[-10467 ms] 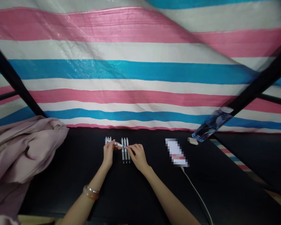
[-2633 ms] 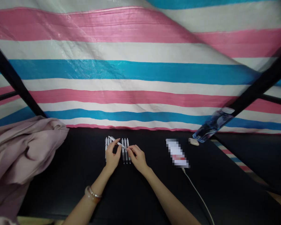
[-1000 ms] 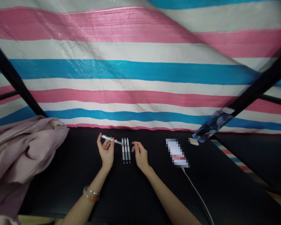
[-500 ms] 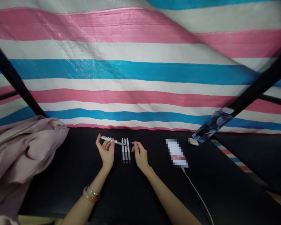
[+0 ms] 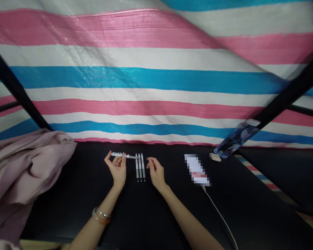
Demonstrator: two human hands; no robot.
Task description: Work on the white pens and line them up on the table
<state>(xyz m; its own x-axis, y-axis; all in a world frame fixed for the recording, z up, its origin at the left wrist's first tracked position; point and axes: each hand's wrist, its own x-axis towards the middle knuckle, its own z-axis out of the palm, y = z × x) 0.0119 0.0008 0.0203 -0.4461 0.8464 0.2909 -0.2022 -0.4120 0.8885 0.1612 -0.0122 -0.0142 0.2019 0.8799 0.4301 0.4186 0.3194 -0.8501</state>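
My left hand point(image 5: 118, 172) is closed on a white pen point(image 5: 132, 157), held nearly level between thumb and fingers. The pen's grey end points right, over the upper part of a row of pens. Small white bits show just behind it, too small to make out. Three white and grey pens point(image 5: 140, 170) lie side by side on the black tabletop, tips toward me. Just right of the row, my right hand point(image 5: 156, 173) rests with fingers loosely bent and slightly apart, and nothing shows in it.
A phone point(image 5: 197, 170) with a blurred screen lies to the right, a white cable point(image 5: 219, 206) running from it. Behind it are a small white case point(image 5: 215, 157) and a tilted water bottle point(image 5: 236, 139). Pinkish cloth point(image 5: 41, 163) is heaped at left. A striped sheet point(image 5: 146, 80) hangs behind.
The pen in my left hand has turned a little closer to level, and the left fingers have shifted slightly left. My right hand and the three lying pens stay where they were.
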